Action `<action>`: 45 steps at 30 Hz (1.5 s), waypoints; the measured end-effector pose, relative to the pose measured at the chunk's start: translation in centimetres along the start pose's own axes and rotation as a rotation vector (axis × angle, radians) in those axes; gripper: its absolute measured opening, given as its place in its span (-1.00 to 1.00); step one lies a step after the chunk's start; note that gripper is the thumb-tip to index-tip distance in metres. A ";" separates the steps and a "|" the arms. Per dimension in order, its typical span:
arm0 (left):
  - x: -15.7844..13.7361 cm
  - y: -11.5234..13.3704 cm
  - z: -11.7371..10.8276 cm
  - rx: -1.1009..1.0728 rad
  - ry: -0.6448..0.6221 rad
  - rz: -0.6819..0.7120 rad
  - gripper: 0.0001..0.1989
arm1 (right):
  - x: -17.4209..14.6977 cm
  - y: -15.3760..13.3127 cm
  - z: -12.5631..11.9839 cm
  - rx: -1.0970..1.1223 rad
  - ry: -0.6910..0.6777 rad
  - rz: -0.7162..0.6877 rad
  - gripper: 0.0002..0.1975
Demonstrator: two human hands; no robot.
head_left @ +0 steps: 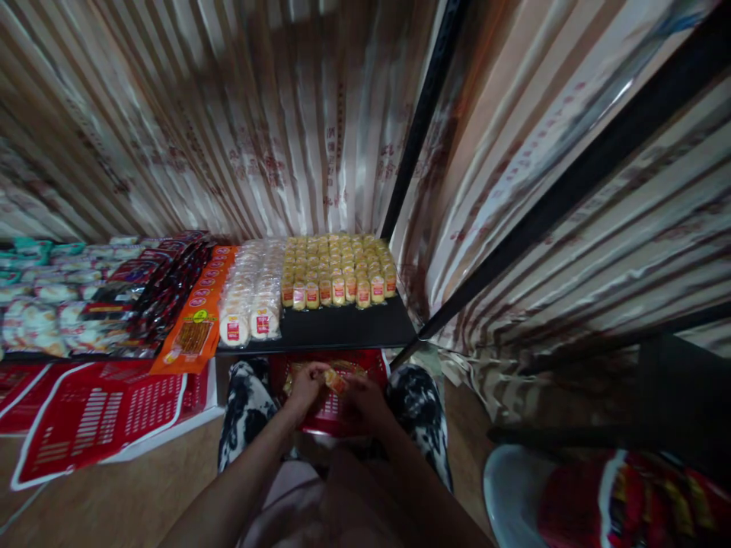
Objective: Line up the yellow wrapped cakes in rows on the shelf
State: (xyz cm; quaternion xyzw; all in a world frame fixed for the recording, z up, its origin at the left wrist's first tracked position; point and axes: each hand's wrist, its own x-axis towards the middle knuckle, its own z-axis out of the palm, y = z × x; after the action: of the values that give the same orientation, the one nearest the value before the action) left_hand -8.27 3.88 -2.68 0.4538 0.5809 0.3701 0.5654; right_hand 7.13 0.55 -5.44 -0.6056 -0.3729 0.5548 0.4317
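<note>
Over a red plastic basket (325, 422) between my knees, a small wrapped snack packet (336, 382), yellowish with a red label, is held up. My left hand (307, 390) pinches its left side between thumb and fingers. Closed at the packet's right edge is my right hand (364, 397), whose fingers are dark and partly hidden. More yellowish packets lie in the basket behind the hands. On the black shelf just ahead, rows of similar yellow wrapped snacks (338, 266) stand side by side.
Left of them on the black shelf (343, 326) are stacked white round wrapped cakes (250, 289), an orange snack bag (197, 312) and dark red packets (163, 281). A black post (422, 122) rises at the shelf's right end. A pale tub (511, 487) with red packages stands lower right.
</note>
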 end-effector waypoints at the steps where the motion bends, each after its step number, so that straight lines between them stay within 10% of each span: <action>1: -0.1 0.5 0.0 -0.007 0.004 0.028 -0.82 | -0.2 -0.4 0.0 0.016 0.000 -0.005 -0.52; 13: -0.5 4.6 1.1 -0.200 0.106 0.107 -0.56 | -2.4 -5.6 -0.3 0.175 -0.160 -0.038 -0.50; 20: -0.5 6.8 2.7 -0.246 -0.041 0.082 -0.65 | -0.6 -6.8 -0.4 0.141 -0.055 -0.188 -0.63; 34: 6.0 11.2 3.9 0.290 0.172 0.323 -0.74 | 7.0 -11.2 -3.5 -0.717 0.421 -0.769 -0.59; 45: 9.3 12.8 6.1 0.524 0.310 0.413 -0.72 | 10.0 -10.1 -4.4 -0.873 0.451 -0.719 -0.50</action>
State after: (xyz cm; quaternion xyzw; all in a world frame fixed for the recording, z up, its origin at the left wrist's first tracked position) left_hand -0.37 16.22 5.85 0.6292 0.6310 0.3796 0.2487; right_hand 12.83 12.94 0.53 -0.6653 -0.6466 0.0279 0.3722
